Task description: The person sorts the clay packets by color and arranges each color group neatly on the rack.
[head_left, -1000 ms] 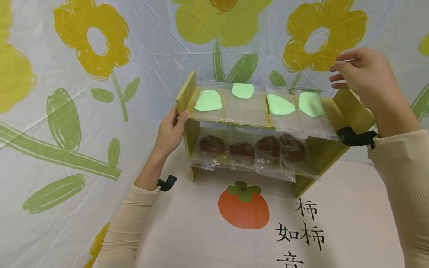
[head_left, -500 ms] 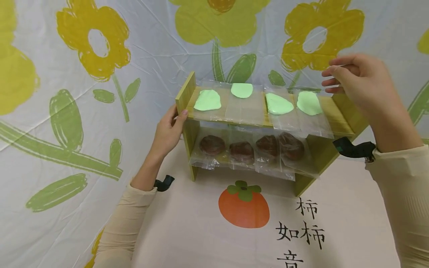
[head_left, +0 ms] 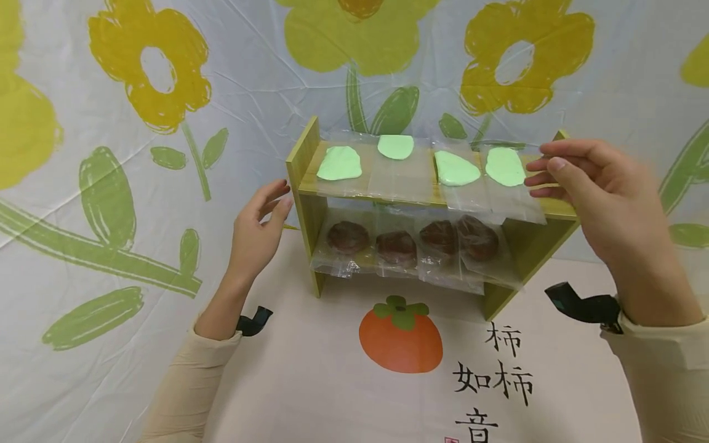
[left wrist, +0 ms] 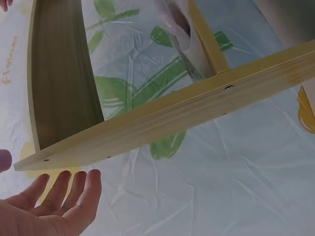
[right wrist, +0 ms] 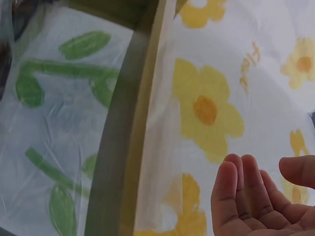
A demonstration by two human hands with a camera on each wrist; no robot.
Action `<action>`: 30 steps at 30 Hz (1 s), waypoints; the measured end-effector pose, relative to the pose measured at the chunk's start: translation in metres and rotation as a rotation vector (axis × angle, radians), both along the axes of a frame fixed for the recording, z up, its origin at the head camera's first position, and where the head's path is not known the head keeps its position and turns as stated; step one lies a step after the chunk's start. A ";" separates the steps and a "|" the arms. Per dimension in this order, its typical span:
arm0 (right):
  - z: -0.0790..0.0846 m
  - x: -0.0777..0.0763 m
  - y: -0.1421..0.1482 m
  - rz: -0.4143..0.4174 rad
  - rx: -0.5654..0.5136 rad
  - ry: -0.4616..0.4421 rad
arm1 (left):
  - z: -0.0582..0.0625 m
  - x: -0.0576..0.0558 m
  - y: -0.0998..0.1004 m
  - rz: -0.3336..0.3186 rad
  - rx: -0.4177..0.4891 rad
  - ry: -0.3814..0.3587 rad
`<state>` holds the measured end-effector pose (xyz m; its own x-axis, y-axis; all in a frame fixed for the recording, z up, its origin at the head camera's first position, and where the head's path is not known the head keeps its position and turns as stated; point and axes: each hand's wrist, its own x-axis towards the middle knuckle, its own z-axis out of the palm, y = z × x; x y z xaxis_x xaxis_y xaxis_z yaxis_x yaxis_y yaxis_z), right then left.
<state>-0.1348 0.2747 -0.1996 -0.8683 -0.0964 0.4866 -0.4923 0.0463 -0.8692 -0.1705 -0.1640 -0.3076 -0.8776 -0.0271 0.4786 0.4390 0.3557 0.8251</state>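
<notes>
A small two-tier wooden shelf (head_left: 306, 212) stands against the backdrop. Flat pale green pieces (head_left: 455, 168) in clear plastic bags lie along its upper board. Dark red-brown round pieces (head_left: 346, 238), also bagged, lie on the lower board. My left hand (head_left: 256, 231) is just left of the side panel (left wrist: 162, 110), fingers loosely bent and holding nothing; in the left wrist view a small gap shows. My right hand (head_left: 620, 200) hovers before the shelf's right end, fingers relaxed, with nothing in them. It hides much of the right side panel.
Behind the shelf hangs a pale backdrop (head_left: 244, 61) printed with yellow flowers and green leaves. The pale cloth (head_left: 310, 369) beneath bears an orange persimmon print (head_left: 401, 338) and black characters. Each wrist carries a dark camera mount (head_left: 587, 306).
My left hand has let go of the shelf's left panel and moved left. My right hand has come down from above the right end to about the upper board's height.
</notes>
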 end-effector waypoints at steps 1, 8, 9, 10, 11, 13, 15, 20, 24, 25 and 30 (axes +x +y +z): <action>-0.004 0.005 -0.002 0.005 -0.006 0.011 | -0.002 0.003 -0.001 0.007 0.002 -0.004; -0.042 0.036 -0.013 0.087 -0.090 0.101 | -0.014 0.023 -0.003 0.030 0.029 0.018; -0.049 0.039 -0.014 0.105 -0.107 0.117 | -0.016 0.027 -0.002 0.025 0.035 0.026; -0.056 0.042 -0.015 0.116 -0.123 0.129 | -0.019 0.029 -0.002 0.016 0.041 0.034; -0.063 0.045 -0.016 0.116 -0.130 0.134 | -0.022 0.032 -0.001 0.006 0.045 0.045; -0.079 0.049 -0.017 0.132 -0.167 0.142 | -0.029 0.038 0.001 -0.006 0.055 0.057; -0.094 0.053 -0.018 0.136 -0.188 0.136 | -0.035 0.043 0.003 -0.008 0.067 0.061; -0.131 0.062 -0.020 0.106 -0.166 0.071 | -0.055 0.058 0.010 -0.015 0.080 0.031; -0.156 0.067 -0.024 0.052 -0.116 -0.022 | -0.075 0.068 0.014 -0.029 0.097 0.010; -0.162 0.067 -0.025 0.047 -0.114 -0.043 | -0.080 0.071 0.015 -0.031 0.102 0.010; -0.193 0.067 -0.025 0.096 -0.179 -0.107 | -0.105 0.077 0.018 -0.044 0.112 0.013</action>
<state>-0.0680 0.2496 -0.3931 -0.9068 -0.1011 0.4092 -0.3918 -0.1557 -0.9068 -0.0938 -0.1457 -0.4126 -0.8727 -0.0429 0.4864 0.4633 0.2414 0.8527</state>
